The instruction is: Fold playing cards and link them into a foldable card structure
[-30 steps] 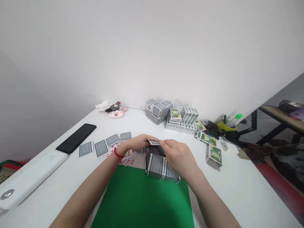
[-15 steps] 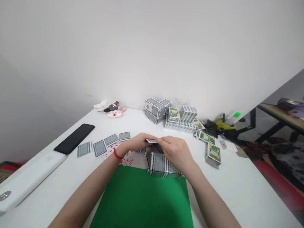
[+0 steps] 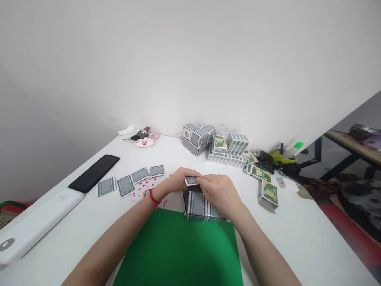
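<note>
Both hands meet above a box-like structure [image 3: 199, 206] built from grey-backed playing cards, which stands at the far edge of a green sheet [image 3: 181, 248]. My left hand [image 3: 181, 178], with a red string on its wrist, grips a playing card [image 3: 191, 180] by its left side. My right hand [image 3: 216, 188] pinches the same card at its right side, fingers bent over it. Part of the structure is hidden beneath my right hand. Left of my left wrist lie loose playing cards, some grey backs up [image 3: 125, 185] and some red diamond faces up [image 3: 145, 186].
At the back stand a finished-looking card block [image 3: 199, 137] and stacked card boxes [image 3: 229, 153]. More green card boxes [image 3: 268, 192] lie at the right. A black phone [image 3: 94, 172], a long white device [image 3: 38, 222] and small trinkets [image 3: 144, 137] are at the left.
My left hand has shifted slightly right, nearer my right hand. The card between them has tilted so that more of its grey back shows.
</note>
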Demonstrator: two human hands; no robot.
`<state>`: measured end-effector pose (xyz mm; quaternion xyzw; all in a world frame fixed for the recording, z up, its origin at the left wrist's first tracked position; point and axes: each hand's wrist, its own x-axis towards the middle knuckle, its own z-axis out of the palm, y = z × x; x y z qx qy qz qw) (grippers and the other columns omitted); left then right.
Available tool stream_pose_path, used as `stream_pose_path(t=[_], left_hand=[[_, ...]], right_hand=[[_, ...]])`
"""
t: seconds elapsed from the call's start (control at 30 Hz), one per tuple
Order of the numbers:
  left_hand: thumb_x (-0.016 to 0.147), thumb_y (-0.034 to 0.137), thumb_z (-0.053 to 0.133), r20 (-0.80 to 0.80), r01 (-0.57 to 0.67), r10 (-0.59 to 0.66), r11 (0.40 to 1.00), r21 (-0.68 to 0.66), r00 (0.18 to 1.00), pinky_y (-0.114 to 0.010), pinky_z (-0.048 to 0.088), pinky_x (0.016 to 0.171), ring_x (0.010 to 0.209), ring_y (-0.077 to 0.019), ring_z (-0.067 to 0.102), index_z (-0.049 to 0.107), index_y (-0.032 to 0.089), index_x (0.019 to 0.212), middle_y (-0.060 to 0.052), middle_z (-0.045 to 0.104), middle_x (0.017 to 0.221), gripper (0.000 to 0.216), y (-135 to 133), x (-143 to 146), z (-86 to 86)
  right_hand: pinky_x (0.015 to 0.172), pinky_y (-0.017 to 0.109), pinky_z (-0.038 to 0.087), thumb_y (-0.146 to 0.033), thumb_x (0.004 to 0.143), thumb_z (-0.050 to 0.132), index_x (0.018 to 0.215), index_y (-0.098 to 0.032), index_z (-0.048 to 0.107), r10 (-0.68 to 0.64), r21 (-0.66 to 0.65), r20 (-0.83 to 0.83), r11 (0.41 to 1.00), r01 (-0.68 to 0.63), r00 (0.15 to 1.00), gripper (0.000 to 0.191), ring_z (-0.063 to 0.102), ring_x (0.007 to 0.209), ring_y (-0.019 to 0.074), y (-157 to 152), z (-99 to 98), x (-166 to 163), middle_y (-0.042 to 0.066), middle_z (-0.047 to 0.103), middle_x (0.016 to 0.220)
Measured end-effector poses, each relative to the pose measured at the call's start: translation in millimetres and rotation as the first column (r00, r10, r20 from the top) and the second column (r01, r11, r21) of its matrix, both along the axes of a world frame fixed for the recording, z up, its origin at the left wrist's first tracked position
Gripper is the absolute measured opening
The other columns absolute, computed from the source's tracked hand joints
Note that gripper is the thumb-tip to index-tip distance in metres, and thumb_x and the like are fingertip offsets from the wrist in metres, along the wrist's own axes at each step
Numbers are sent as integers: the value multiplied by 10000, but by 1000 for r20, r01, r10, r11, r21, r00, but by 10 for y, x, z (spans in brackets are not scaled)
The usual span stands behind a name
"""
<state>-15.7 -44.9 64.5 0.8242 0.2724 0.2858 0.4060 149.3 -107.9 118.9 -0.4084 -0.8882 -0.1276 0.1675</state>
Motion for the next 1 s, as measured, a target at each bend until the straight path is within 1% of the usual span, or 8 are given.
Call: stream_pose_path(t=[0.13, 0.27, 0.33, 0.43, 0.5, 0.63, 0.83, 1.0], left_hand=[[767, 219, 544, 30, -9, 9, 1000, -14, 1000, -290, 456, 842, 922, -205, 607, 662, 93, 981, -88, 679, 999, 274, 8, -2, -14], [761, 275, 568, 10, 17, -17, 999, -28, 1000, -255, 461, 795, 896, -190, 608, 661, 101, 965, -68, 681, 982, 283, 12, -19, 2], [771, 267, 548, -22, 30, -30, 999, -20, 999, -242, 457, 764, 864, -180, 604, 663, 104, 941, -51, 683, 951, 263, 17, -30, 3], [764, 243, 532, -72, 16, -16, 1000, -3, 997, -225, 450, 690, 757, -155, 588, 668, 100, 862, -21, 681, 827, 221, 33, -42, -28], [746, 239, 537, -88, 1, 0, 1000, 11, 996, -215, 440, 651, 701, -141, 566, 666, 95, 789, -10, 665, 758, 197, 47, -46, -59], [727, 250, 548, -83, 10, -10, 1000, 4, 997, -198, 420, 605, 647, -124, 528, 656, 90, 726, 2, 628, 683, 194, 63, -47, -87], [739, 319, 555, -61, 24, -28, 998, -57, 998, -189, 405, 573, 622, -110, 483, 650, 98, 730, 17, 585, 645, 241, 52, -50, -45], [743, 297, 531, -65, 36, -40, 997, -65, 997, -183, 390, 558, 608, -99, 455, 628, 98, 700, 29, 541, 619, 226, 55, -55, -35]], right_hand=[[572, 233, 376, -113, 840, 474, 751, -169, 666, -22, -127, -57, 992, 15, 998, 219, 599, 652, 140, 4, 35, 32, 31, 668, 701], [673, 234, 441, -257, 867, 494, 837, -212, 688, 34, -335, -311, 931, -143, 950, 202, 619, 766, 138, 35, 77, 97, 32, 685, 865], [713, 241, 450, -261, 876, 480, 824, -219, 693, 2, -379, -428, 907, -181, 904, 223, 616, 792, 134, 71, 61, 99, 27, 687, 877], [711, 255, 449, -207, 819, 564, 760, -205, 686, -106, -381, -518, 917, -119, 849, 135, 601, 780, 142, 140, -29, 54, 18, 685, 797], [687, 256, 451, -180, 769, 617, 788, -200, 679, -156, -387, -565, 917, -93, 810, 67, 595, 760, 144, 182, -105, 16, 14, 677, 766], [678, 252, 458, -193, 747, 641, 799, -201, 688, -197, -428, -635, 894, -129, 747, 70, 597, 734, 137, 228, -203, -15, 17, 675, 761], [684, 259, 455, -208, 714, 682, 763, -209, 699, -179, -404, -621, 907, -116, 763, 52, 592, 748, 144, 223, -222, -35, 18, 667, 755], [701, 266, 443, -158, 737, 655, 737, -205, 695, -177, -376, -583, 924, -70, 793, 62, 576, 745, 142, 210, -217, -84, 13, 649, 729]])
